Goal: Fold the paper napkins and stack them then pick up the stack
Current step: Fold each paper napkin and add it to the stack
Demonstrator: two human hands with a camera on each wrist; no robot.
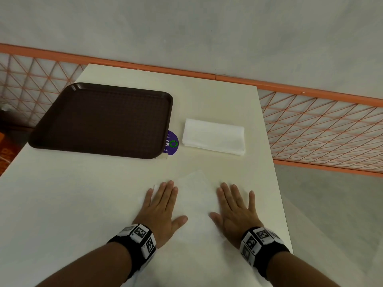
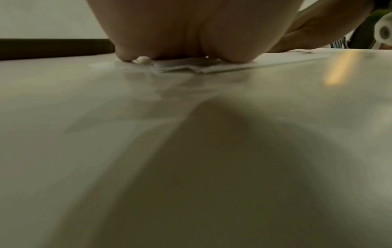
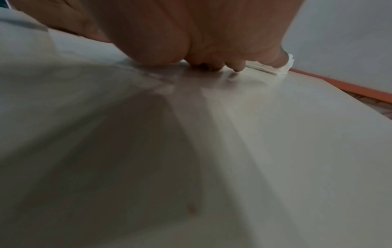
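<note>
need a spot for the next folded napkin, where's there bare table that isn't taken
Bare table lies behind the napkin stack, and between the stack and the hands. The left side, in front of the brown tray, is bare too. It is crowded near the front: the left hand and right hand press flat on the open napkin.

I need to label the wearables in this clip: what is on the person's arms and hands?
The forearms are bare, with no sleeves or gloves. The left hand and right hand each have a black wristband carrying white blocks printed with black square fiducial markers.
</note>
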